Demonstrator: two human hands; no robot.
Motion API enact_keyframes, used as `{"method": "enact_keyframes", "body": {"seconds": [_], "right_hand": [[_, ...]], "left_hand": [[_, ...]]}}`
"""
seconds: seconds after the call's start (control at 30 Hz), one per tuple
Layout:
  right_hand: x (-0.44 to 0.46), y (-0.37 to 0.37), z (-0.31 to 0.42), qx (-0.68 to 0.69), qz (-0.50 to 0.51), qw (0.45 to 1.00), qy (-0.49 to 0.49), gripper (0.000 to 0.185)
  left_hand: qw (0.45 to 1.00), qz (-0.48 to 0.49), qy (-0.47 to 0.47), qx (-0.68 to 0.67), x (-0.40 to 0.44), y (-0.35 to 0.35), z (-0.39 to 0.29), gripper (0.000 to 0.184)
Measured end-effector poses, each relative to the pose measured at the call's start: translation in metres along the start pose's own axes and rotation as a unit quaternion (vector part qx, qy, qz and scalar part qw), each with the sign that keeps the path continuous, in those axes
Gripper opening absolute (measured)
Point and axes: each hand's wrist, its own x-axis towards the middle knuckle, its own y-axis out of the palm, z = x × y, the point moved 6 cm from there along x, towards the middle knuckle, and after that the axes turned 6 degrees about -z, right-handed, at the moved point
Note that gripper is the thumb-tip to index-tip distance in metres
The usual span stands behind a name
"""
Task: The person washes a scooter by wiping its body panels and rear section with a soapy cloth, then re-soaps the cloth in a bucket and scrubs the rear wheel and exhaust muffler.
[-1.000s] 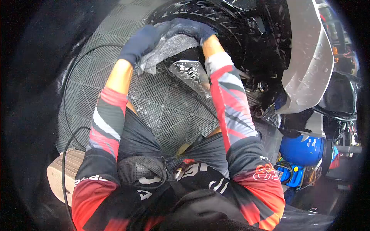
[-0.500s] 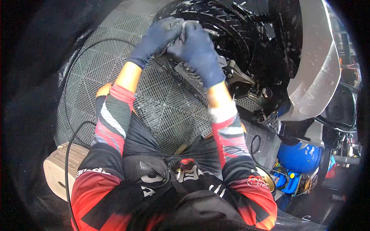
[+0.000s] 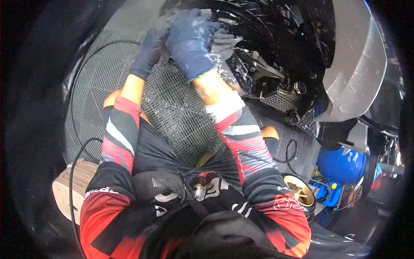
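Note:
Both my hands wear navy work gloves with grey areas and meet at the top, beside the dark wheel-well opening. My left hand (image 3: 153, 45) is smeared by motion, and its fingers are partly behind my right hand. My right hand (image 3: 189, 43) shows its wet, foam-flecked back, with the fingers curled over; what they grip is hidden. Just right of it is a grey, finger-like folded piece (image 3: 225, 44), perhaps glove or cloth. Below that, a dark part (image 3: 239, 73) with white foam lies beside a metal suspension arm (image 3: 269, 71).
Grey grid tiles (image 3: 172, 116) cover the floor. A silver body panel (image 3: 355, 64) curves down at right. A beige case (image 3: 75, 187) and a black hose (image 3: 72, 172) lie at left. A gold round part (image 3: 299, 190) and a blue drum (image 3: 343, 166) are at lower right.
My right hand has moved left and slightly up, now overlapping my left hand. My left hand has shifted a little left. The grey folded piece and the foamy part now show more clearly.

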Motion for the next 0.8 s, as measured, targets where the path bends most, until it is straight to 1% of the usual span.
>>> {"method": "enact_keyframes", "body": {"seconds": [0.03,0.07,0.1,0.13,0.17,0.2,0.23,0.3,0.33,0.37,0.43,0.47,0.5,0.57,0.6,0.63,0.67,0.7,0.73,0.77,0.8], "right_hand": [[-0.003,-0.001,-0.002,0.044,-0.021,0.998,-0.035,0.055],[-0.004,-0.001,-0.004,0.09,-0.041,0.993,-0.067,0.057],[-0.003,0.002,-0.018,0.091,-0.043,0.994,-0.052,0.057],[-0.006,0.001,-0.034,0.219,-0.073,0.969,-0.087,0.062],[-0.011,-0.008,-0.052,0.341,-0.104,0.927,-0.121,0.067],[-0.011,0.003,-0.073,0.43,0.018,0.899,-0.08,0.077],[-0.018,0.007,-0.088,0.431,0.02,0.9,-0.064,0.077],[-0.023,0.022,-0.103,0.414,0.044,0.904,-0.101,0.079],[-0.024,0.026,-0.101,0.372,0.035,0.924,-0.079,0.074],[-0.028,0.026,-0.107,0.376,0.028,0.924,-0.07,0.074],[-0.049,0.019,-0.112,0.335,0.038,0.94,-0.051,0.071],[-0.06,0.008,-0.115,0.336,-0.053,0.939,-0.059,0.063],[-0.069,0.006,-0.122,0.342,-0.064,0.936,-0.049,0.063],[-0.09,-0.004,-0.134,0.385,-0.063,0.919,-0.064,0.053],[-0.099,0.0,-0.14,0.391,-0.072,0.916,-0.05,0.053],[-0.111,0.003,-0.145,0.357,-0.116,0.926,-0.044,0.041],[-0.122,0.001,-0.15,0.319,-0.156,0.934,-0.038,0.03],[-0.126,0.003,-0.157,0.32,-0.158,0.934,-0.026,0.03],[-0.126,0.007,-0.161,0.309,-0.119,0.943,-0.041,0.028],[-0.127,0.01,-0.164,0.297,-0.08,0.95,-0.056,0.027],[-0.131,0.012,-0.172,0.295,-0.085,0.951,-0.048,0.027]], "left_hand": [[0.994,-0.023,0.072,0.077,0.002,0.0,-0.009,0.04],[0.999,-0.029,-0.011,0.006,0.003,0.0,-0.023,0.044],[1.0,-0.014,-0.007,0.006,0.007,0.004,-0.042,0.044],[0.995,-0.028,0.004,0.096,0.01,0.004,-0.057,0.047],[0.982,-0.044,0.014,0.185,0.016,0.005,-0.069,0.051],[0.965,0.018,0.081,0.249,0.023,0.014,-0.083,0.053],[0.938,0.072,0.153,0.302,0.028,0.022,-0.096,0.056],[0.928,0.106,0.058,0.353,0.038,0.04,-0.117,0.062],[0.911,0.128,0.068,0.386,0.042,0.048,-0.123,0.058],[0.908,0.136,0.077,0.388,0.048,0.054,-0.13,0.058],[0.871,0.281,0.041,0.401,0.055,0.074,-0.129,0.057],[0.872,0.293,0.066,0.386,0.057,0.08,-0.124,0.06],[0.866,0.3,0.078,0.393,0.061,0.083,-0.118,0.06],[0.856,0.383,0.149,0.313,0.059,0.099,-0.121,0.058],[0.84,0.425,0.168,0.291,0.059,0.112,-0.118,0.057],[0.832,0.438,0.173,0.293,0.058,0.123,-0.124,0.057],[0.813,0.456,0.138,0.335,0.053,0.134,-0.128,0.058],[0.792,0.47,0.106,0.376,0.045,0.147,-0.131,0.058],[0.757,0.475,0.118,0.432,0.037,0.163,-0.136,0.059],[0.73,0.484,0.185,0.446,0.026,0.18,-0.137,0.059],[0.696,0.476,0.178,0.507,0.011,0.19,-0.13,0.057]]}}
